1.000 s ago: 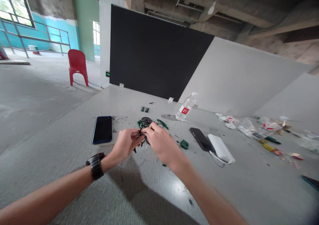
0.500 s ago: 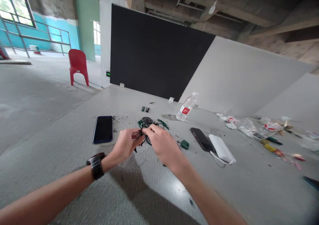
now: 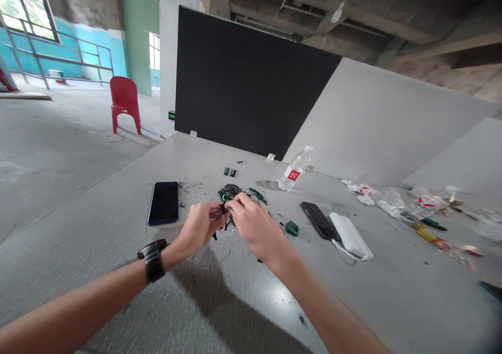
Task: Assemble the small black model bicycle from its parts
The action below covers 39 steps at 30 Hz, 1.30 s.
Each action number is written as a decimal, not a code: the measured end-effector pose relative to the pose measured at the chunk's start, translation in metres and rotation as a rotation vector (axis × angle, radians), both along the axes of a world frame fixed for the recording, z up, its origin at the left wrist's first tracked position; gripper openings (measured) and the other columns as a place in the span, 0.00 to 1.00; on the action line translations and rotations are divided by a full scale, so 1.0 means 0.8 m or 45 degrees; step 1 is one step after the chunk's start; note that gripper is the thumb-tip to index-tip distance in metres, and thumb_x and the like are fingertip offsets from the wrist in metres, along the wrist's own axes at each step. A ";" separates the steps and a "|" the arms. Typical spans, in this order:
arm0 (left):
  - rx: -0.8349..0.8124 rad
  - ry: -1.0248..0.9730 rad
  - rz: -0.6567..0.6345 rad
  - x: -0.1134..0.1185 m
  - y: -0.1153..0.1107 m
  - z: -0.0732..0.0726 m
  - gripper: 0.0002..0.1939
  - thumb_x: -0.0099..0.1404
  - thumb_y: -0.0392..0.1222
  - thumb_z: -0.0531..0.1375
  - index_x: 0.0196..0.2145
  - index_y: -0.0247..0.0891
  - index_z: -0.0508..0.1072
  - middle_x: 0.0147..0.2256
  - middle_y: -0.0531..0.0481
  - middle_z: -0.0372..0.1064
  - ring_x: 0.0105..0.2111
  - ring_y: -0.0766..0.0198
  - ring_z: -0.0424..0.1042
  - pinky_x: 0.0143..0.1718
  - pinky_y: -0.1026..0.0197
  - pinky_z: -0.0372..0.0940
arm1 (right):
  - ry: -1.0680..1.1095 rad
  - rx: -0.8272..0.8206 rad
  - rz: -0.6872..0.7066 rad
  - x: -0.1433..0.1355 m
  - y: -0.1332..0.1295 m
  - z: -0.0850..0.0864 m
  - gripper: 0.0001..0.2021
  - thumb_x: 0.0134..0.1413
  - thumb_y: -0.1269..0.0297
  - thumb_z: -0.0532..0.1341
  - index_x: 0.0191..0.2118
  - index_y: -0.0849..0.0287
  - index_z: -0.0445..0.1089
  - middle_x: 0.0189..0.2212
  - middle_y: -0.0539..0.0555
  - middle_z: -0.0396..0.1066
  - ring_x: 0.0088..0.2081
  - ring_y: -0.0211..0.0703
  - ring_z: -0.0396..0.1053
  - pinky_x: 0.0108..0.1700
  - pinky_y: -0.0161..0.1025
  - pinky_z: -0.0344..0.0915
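Near the middle of the grey table, my left hand pinches a thin black part with small dark pieces hanging below it. My right hand meets it from the right, its fingertips closed on the same black part; the exact contact is hidden. Just beyond my fingers lie a black spoked wheel and green pieces. A small green block rests right of my right hand. Two small dark-green parts sit farther back.
A dark phone lies at left. Behind on the right stands a water bottle. Another phone and a white power bank with a cable lie right, with wrappers beyond. A black panel rises behind.
The view has shifted slightly. Both hands stay together on the black part, whose hanging pieces have turned a little.
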<state>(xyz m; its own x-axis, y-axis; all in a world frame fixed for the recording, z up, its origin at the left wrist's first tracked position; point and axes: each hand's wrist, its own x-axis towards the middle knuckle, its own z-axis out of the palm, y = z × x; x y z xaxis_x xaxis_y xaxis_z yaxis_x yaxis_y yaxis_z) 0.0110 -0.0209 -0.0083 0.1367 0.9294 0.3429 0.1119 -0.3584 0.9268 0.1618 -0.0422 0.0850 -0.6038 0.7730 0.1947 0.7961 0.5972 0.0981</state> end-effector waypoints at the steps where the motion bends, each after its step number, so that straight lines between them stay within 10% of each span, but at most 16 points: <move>1: 0.020 0.020 0.009 0.000 -0.001 0.001 0.13 0.64 0.46 0.58 0.31 0.33 0.75 0.24 0.50 0.70 0.25 0.64 0.66 0.26 0.66 0.62 | -0.005 0.010 -0.014 0.000 -0.001 0.000 0.17 0.54 0.85 0.52 0.44 0.61 0.69 0.40 0.55 0.65 0.33 0.39 0.66 0.31 0.36 0.55; 25: 0.283 0.337 0.152 0.002 -0.015 0.020 0.11 0.66 0.42 0.58 0.39 0.34 0.78 0.27 0.51 0.75 0.30 0.59 0.73 0.32 0.63 0.66 | 0.312 0.184 0.006 0.009 -0.017 -0.040 0.14 0.64 0.79 0.51 0.52 0.65 0.62 0.45 0.62 0.69 0.47 0.48 0.70 0.47 0.42 0.71; 39: 0.322 0.428 0.136 0.009 -0.029 0.018 0.21 0.68 0.39 0.55 0.56 0.31 0.70 0.36 0.43 0.79 0.29 0.61 0.75 0.34 0.60 0.71 | 0.449 0.331 0.154 0.036 -0.014 -0.065 0.12 0.68 0.74 0.48 0.49 0.64 0.66 0.39 0.59 0.76 0.38 0.46 0.74 0.38 0.40 0.69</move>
<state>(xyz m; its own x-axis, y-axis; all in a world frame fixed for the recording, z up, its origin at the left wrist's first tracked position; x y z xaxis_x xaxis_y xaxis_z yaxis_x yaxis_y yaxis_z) 0.0180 -0.0444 0.0063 0.1871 0.8367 0.5147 0.4414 -0.5397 0.7169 0.1907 -0.0534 0.0330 -0.5486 0.5989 0.5834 0.7337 0.6795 -0.0076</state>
